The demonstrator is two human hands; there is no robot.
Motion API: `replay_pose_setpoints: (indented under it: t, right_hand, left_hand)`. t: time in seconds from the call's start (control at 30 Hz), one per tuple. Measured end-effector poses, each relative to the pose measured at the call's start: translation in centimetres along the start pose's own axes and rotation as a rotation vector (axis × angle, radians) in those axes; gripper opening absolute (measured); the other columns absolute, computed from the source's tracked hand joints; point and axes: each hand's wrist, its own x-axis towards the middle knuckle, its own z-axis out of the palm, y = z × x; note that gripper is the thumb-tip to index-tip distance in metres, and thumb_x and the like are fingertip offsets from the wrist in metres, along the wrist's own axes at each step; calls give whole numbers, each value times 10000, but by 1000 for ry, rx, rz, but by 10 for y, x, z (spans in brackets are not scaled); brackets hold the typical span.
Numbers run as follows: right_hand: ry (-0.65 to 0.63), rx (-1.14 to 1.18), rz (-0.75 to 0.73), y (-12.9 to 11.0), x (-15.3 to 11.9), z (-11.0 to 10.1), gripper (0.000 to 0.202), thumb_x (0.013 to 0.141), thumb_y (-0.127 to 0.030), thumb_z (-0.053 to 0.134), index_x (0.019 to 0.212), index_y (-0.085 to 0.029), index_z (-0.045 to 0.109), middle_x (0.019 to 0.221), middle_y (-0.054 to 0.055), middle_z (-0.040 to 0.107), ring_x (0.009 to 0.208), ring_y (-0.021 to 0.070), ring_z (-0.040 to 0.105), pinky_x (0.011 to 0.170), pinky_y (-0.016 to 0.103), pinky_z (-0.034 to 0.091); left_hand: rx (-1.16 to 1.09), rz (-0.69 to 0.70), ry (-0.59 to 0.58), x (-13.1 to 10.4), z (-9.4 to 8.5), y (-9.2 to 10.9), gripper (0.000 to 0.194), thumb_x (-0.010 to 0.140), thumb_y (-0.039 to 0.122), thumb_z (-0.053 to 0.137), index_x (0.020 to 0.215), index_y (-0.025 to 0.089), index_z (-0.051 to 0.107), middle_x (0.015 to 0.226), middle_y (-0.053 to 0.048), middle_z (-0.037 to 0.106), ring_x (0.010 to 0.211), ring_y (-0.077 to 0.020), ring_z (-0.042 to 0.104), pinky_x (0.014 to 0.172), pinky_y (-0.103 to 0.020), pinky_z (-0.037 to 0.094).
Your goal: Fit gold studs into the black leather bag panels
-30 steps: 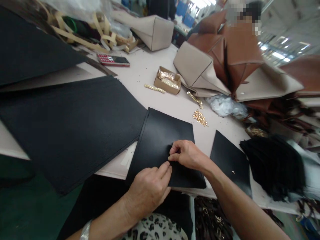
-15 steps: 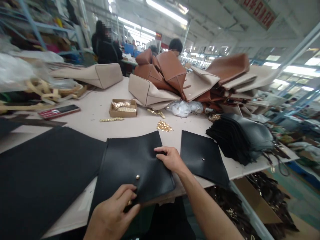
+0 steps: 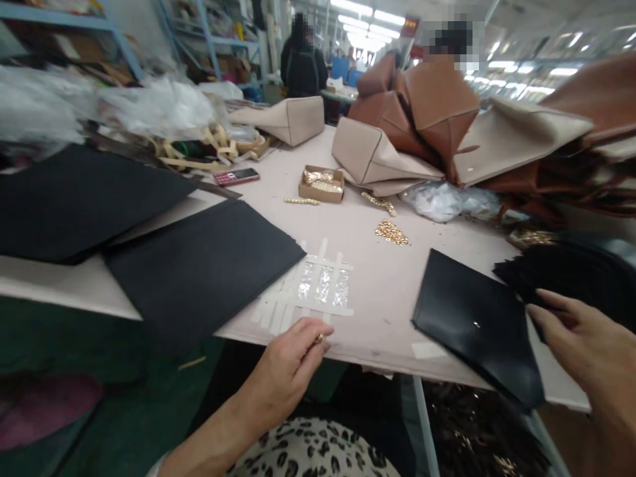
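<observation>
My left hand (image 3: 293, 361) is closed at the table's front edge, pinching a small gold metal piece (image 3: 319, 338) between thumb and fingers. On the right, my right hand (image 3: 579, 344) reaches to the edge of a stack of black leather pieces (image 3: 581, 278), thumb and fingers apart. Its thumb is close to the corner of a flat black leather panel (image 3: 472, 318) with a small metal fitting. Left of my hands lies a plain black panel (image 3: 203, 262), overhanging the front edge. A second black panel (image 3: 89, 199) lies behind it.
Taped clear strips (image 3: 322, 281) are stuck to the table (image 3: 377, 291). Behind are a pile of gold pieces (image 3: 391, 232), a small cardboard box (image 3: 322, 189) with gold parts and a red phone (image 3: 237, 176). Brown bags (image 3: 437, 99) and beige bags (image 3: 365, 149) stand farther back.
The studded black panel between my hands has gone from there, baring the taped strips. My right hand has moved right to the stack. The view has turned left.
</observation>
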Motion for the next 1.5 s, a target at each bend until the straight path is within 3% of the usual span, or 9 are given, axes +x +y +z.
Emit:
replay_pose_setpoints:
  t: [0.07,0.2,0.3,0.4,0.53,0.73,0.83,1.17,1.5]
  right_hand:
    - [-96,160,-101,-35,-30,17,278,809,-407,708,1055,-285,753,983,124,761,912,295,708,826,483,506]
    - [-458,482,-615,-130,-89,56,188,896,-265,638,1068,-284,711,1021,29,751,908,206,705,825,356,560]
    - [-663,652,-874,-182,-112,73,313,935,-125,536,1187,-279,642,1063,33,731,941,178,678,813,334,550]
    - [-825,741,-973,-210,-122,81,397,937,-78,486,1256,-286,600,970,16,728,908,174,653,812,353,536]
    - [-980,764,-949,-226,-127,87,392,945,-78,481,1239,-295,623,843,-16,721,845,158,646,811,340,530]
    - [-1120,899,-855,-243,-130,96,349,940,-75,520,1196,-273,651,881,-20,745,837,118,686,787,282,552]
    - [-1174,870,-850,-250,-129,99,373,929,-60,508,1199,-269,661,889,-13,745,834,117,692,780,281,557]
    - [-1168,797,-916,-268,-129,107,331,872,-48,558,1094,-256,688,912,-17,752,823,114,695,744,255,556]
    - [-1106,810,-956,-290,-140,111,369,791,34,541,1016,-227,673,844,-42,731,763,77,675,717,208,532]
  left_hand:
    - [-96,-95,-44,-1,-1,0,293,999,307,435,1198,204,625,1009,-43,683,857,-143,638,773,-286,522]
    - [-336,-250,-155,-4,-9,3,391,990,361,438,1311,190,582,900,-31,687,607,-91,547,589,-243,472]
    - [-503,-261,-236,-8,-18,3,448,973,344,469,1392,191,515,877,-29,666,619,-89,512,581,-235,441]
    - [-588,-257,-230,-14,-26,-1,600,964,328,494,1522,210,308,877,-28,663,732,-126,564,590,-237,431]
    - [-669,-271,-227,-23,-33,-9,721,937,268,511,1567,233,164,882,-25,666,813,-155,605,612,-250,431]
    - [-853,-314,-227,-30,-41,-20,733,878,220,503,1556,234,225,811,-16,628,733,-146,593,586,-254,374]
    - [-891,-310,-218,-32,-45,-23,732,861,207,499,1549,245,251,895,-35,644,732,-143,585,587,-259,370]
    - [-907,-288,-199,-37,-55,-40,743,850,188,494,1550,228,250,848,-32,593,704,-139,535,561,-256,335]
    - [-1059,-269,-68,-43,-59,-47,668,903,238,568,1525,199,329,756,-1,552,658,-107,501,555,-241,286]
